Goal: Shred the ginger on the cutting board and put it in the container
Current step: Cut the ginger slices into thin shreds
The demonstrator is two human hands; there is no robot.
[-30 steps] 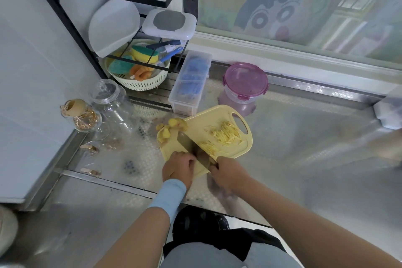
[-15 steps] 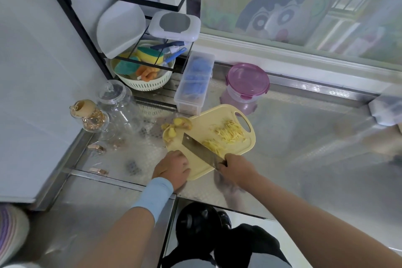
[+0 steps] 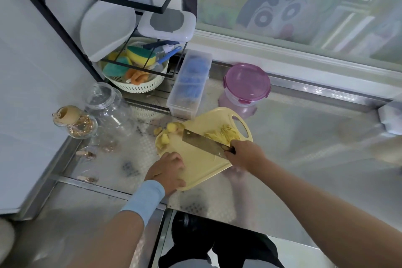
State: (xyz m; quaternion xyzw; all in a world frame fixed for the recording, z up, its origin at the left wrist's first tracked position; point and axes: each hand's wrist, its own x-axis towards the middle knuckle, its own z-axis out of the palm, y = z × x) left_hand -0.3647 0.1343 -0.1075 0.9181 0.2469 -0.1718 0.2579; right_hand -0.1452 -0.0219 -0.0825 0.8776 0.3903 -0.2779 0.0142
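A yellow cutting board (image 3: 202, 165) lies on the steel counter. A pile of shredded ginger (image 3: 224, 134) sits near the board's handle hole, and several ginger chunks (image 3: 171, 128) lie at its far left edge. My right hand (image 3: 245, 154) grips the handle of a cleaver (image 3: 202, 143), whose blade lies across the board beside the shreds. My left hand (image 3: 167, 169), fingers curled, holds the board's near left corner. A round container with a pink lid (image 3: 247, 85) stands behind the board, closed.
A clear compartment box (image 3: 189, 85) stands left of the container. A glass jar (image 3: 104, 102) and a small corked bottle (image 3: 74, 124) stand at the left. A black rack with a basket of sponges (image 3: 134, 72) fills the back left corner. The counter's front edge is close.
The cleaver has swung away from my left hand toward the shredded pile. My left hand has slid back to the board's near corner.
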